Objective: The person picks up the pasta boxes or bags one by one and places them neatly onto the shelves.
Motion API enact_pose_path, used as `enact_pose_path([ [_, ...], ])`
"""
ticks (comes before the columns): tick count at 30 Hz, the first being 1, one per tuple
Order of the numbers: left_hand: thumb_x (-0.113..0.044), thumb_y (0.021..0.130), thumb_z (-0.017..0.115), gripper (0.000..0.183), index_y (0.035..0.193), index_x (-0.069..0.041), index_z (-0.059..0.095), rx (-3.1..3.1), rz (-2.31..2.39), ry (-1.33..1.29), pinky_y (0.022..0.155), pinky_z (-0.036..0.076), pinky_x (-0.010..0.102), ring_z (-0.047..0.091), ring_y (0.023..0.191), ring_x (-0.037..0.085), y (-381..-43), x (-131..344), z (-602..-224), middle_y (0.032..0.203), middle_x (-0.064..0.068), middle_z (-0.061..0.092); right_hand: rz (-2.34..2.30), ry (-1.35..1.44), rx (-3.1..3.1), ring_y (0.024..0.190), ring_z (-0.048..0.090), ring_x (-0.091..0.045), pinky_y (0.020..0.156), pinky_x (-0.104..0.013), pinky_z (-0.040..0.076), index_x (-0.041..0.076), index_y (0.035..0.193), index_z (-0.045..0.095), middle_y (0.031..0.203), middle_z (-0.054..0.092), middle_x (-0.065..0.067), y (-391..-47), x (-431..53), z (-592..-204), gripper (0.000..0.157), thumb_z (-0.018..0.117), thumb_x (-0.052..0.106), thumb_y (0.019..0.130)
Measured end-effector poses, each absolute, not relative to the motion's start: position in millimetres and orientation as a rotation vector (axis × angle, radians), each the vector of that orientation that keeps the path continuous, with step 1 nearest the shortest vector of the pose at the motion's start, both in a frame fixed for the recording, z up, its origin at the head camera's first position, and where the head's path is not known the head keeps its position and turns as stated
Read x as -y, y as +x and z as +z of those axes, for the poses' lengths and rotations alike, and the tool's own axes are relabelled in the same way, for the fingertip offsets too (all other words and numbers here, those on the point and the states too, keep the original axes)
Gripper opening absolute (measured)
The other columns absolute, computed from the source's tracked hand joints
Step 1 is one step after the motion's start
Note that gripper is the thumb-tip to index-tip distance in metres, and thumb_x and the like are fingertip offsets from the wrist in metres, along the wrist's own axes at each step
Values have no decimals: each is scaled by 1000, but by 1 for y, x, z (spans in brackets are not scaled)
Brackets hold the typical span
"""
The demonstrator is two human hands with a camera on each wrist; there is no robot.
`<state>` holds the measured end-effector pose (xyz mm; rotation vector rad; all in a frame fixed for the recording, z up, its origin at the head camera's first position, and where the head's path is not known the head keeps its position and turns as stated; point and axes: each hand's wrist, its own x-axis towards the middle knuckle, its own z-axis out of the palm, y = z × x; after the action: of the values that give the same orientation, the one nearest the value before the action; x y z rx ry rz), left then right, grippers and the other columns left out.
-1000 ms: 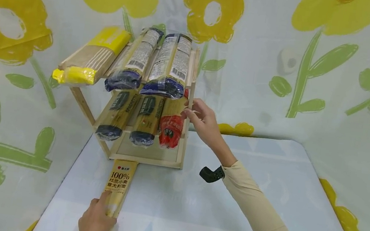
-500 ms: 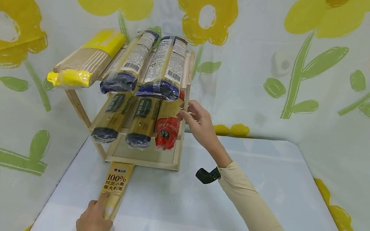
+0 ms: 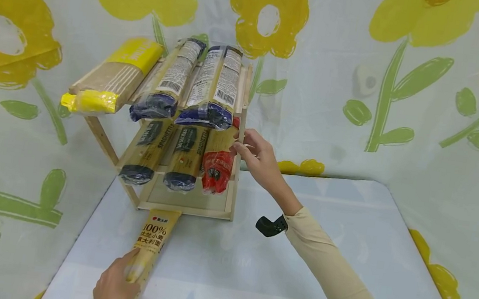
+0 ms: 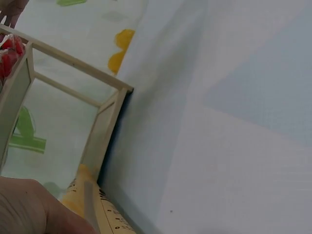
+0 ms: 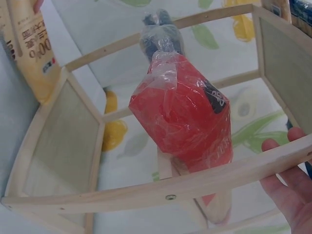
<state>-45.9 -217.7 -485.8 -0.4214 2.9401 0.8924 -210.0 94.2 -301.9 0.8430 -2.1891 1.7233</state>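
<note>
In the head view my left hand (image 3: 116, 285) grips a yellow pasta package (image 3: 154, 239) with Chinese print, its far end at the lower front edge of a wooden rack (image 3: 186, 210). The left wrist view shows this package (image 4: 90, 204) beside the hand and close to the rack's lower corner. My right hand (image 3: 261, 160) holds the rack's right front post, and in the right wrist view its fingers (image 5: 271, 145) curl over the wood. Just inside that post, a red-ended spaghetti pack (image 3: 217, 169) lies on the middle tier.
Two dark-labelled spaghetti packs (image 3: 184, 160) lie left of the red-ended one. On the top tier are a yellow-ended pack (image 3: 115, 75) and two blue-ended packs (image 3: 213, 85). The rack stands on a pale blue-white table (image 3: 296, 268) before a flower-printed backdrop (image 3: 321, 79).
The left hand has shifted slightly left and the yellow package now slants more, its far end swung to the right. The right hand keeps its place on the post.
</note>
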Motion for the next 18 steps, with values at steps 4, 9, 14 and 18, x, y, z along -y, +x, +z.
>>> enact_pose_path([
  [4, 11, 57, 69, 81, 134, -9, 52, -2977, 917, -410, 46, 38, 34, 55, 69, 30, -49, 213, -475, 112, 28, 58, 1742, 848, 2176, 85, 60, -45, 79, -51, 51, -7, 114, 52, 96, 62, -28, -209, -95, -302, 20, 50, 1, 97],
  [9, 10, 59, 67, 77, 133, -9, 53, -3039, 926, -380, 45, 36, 33, 53, 66, 28, -57, 209, -462, 111, 25, 59, 1743, 852, 2171, 85, 59, -46, 79, -57, 48, -7, 113, 52, 95, 62, -28, -210, -95, -302, 19, 50, 0, 96],
  [14, 8, 60, 65, 76, 133, -10, 54, -3079, 938, -347, 46, 37, 33, 54, 69, 28, -66, 206, -453, 111, 23, 60, 1736, 854, 2176, 86, 59, -45, 80, -56, 48, -7, 113, 52, 94, 62, -27, -210, -95, -303, 18, 49, 0, 96],
  [18, 8, 62, 65, 74, 133, -11, 54, -3097, 950, -327, 48, 36, 33, 54, 69, 27, -74, 204, -450, 109, 21, 61, 1731, 860, 2165, 85, 60, -44, 79, -56, 48, -5, 113, 52, 94, 63, -24, -219, -96, -313, 18, 49, 1, 97],
])
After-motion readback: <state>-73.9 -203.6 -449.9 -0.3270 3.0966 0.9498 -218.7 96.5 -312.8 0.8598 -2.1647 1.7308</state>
